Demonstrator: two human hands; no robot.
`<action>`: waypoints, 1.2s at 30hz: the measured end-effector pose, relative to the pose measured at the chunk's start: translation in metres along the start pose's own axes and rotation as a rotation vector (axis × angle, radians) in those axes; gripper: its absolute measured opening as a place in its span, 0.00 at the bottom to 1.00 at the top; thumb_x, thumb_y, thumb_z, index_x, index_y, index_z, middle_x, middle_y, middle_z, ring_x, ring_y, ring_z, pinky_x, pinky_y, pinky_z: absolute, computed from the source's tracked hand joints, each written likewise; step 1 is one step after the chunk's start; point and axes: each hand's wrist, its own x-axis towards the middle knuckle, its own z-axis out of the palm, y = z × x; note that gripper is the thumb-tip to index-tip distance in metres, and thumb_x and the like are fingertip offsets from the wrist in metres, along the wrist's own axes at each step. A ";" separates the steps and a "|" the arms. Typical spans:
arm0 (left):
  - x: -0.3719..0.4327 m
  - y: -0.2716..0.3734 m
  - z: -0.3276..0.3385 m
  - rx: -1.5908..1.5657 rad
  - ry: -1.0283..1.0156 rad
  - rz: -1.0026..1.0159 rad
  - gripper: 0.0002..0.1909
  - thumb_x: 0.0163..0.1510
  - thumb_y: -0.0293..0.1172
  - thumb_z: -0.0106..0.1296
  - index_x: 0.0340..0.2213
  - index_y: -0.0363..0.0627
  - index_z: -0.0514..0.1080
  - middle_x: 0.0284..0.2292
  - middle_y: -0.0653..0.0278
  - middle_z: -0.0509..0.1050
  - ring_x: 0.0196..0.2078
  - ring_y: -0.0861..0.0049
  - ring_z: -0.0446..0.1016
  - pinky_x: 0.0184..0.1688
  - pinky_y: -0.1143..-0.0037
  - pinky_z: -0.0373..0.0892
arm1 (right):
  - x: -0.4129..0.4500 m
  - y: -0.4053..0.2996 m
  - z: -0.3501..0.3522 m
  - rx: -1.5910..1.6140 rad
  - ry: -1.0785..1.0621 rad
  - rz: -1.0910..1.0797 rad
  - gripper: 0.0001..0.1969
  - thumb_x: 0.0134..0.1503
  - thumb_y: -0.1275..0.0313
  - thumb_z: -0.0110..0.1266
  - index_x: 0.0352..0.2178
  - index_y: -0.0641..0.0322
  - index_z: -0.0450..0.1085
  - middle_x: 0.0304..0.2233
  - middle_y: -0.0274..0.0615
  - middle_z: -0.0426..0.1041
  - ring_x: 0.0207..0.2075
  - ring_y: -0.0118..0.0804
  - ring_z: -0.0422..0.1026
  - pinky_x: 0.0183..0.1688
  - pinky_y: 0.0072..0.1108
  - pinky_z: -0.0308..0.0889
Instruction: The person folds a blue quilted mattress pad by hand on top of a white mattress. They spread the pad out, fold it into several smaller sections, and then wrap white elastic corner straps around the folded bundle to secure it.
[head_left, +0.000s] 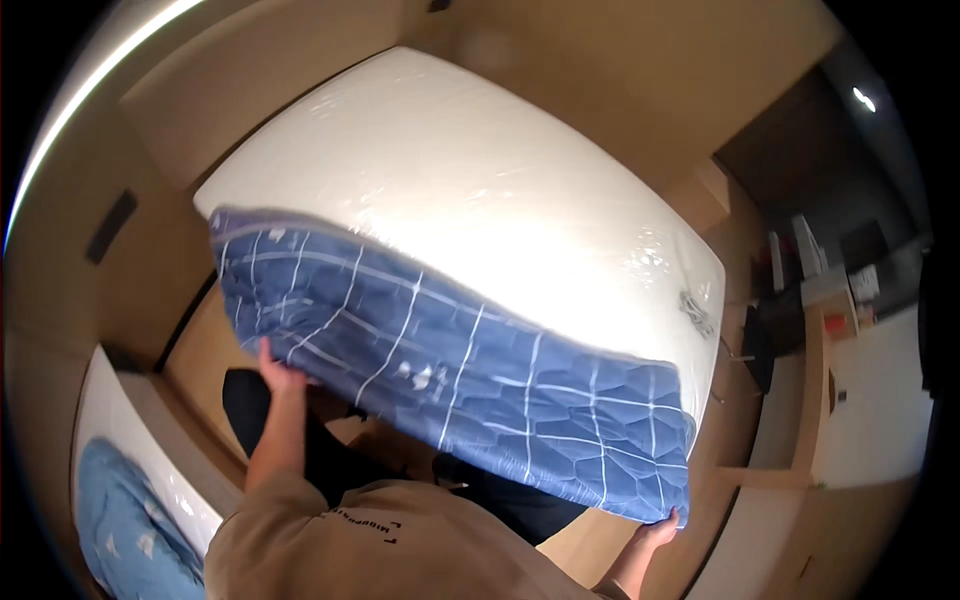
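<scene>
A blue quilted bed cover (465, 360) with a white grid pattern lies along the near side of a white mattress (450, 150). The mattress looks wrapped in shiny clear plastic. My left hand (283, 375) grips the cover's near edge towards the left end, with the thumb on top. At the near right corner of the cover, my right hand (660, 531) pinches the fabric. Between my hands the near edge hangs past the mattress, above my legs. The fingers under the cloth are mostly hidden.
A coiled grey cable (697, 315) lies on the mattress's right end. At lower left, blue patterned bedding (124, 525) rests on another white surface (135, 420). To the right stand a desk (870, 405) and a dark chair (756, 349). A padded headboard (247, 82) borders the mattress.
</scene>
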 end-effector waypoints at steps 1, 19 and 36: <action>0.013 0.029 -0.011 0.005 -0.127 -0.030 0.31 0.49 0.46 0.53 0.51 0.41 0.63 0.52 0.53 0.65 0.52 0.53 0.65 0.57 0.56 0.57 | -0.005 0.006 -0.002 0.029 0.018 0.040 0.21 0.48 0.72 0.51 0.43 0.77 0.65 0.44 0.52 0.69 0.44 0.47 0.70 0.47 0.36 0.66; -0.105 0.155 0.540 0.929 -0.623 1.871 0.23 0.46 0.42 0.59 0.42 0.42 0.71 0.41 0.52 0.73 0.47 0.63 0.70 0.50 0.73 0.62 | 0.105 -0.370 0.244 -0.030 -0.268 -0.454 0.15 0.46 0.63 0.62 0.31 0.59 0.67 0.22 0.32 0.69 0.20 0.28 0.67 0.19 0.16 0.59; -0.099 -0.164 -0.029 1.377 -1.496 -0.341 0.37 0.44 0.34 0.60 0.55 0.44 0.56 0.50 0.48 0.66 0.51 0.66 0.67 0.49 0.69 0.65 | 0.107 0.054 0.049 -0.780 -0.479 0.166 0.21 0.48 0.55 0.58 0.35 0.61 0.68 0.30 0.41 0.72 0.25 0.39 0.71 0.21 0.27 0.64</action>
